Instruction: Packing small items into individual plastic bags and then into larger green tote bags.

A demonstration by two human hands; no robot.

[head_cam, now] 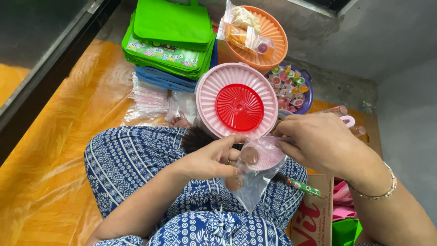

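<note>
Head view, looking down at a seated person's lap in blue patterned cloth. Nearest, a small clear plastic bag hangs between the two hands above the lap, with a couple of round brown pieces inside. It looks very light, thin and limp, likely slippery, so the sensible grip is a pinch at its open top edge, one side per hand (the film would crumple if squeezed lower). The left hand is mostly closed, thumb and fingers pinching the bag's left edge. The right hand is curled and pinches the right edge, beside a pink scoop-like piece at the bag's mouth. Beyond stands a pink container with a red centred lid. Farther off on the orange floor are green cartoon-printed bags, an orange basket of packed snacks and a bowl of small jelly cups.
</note>
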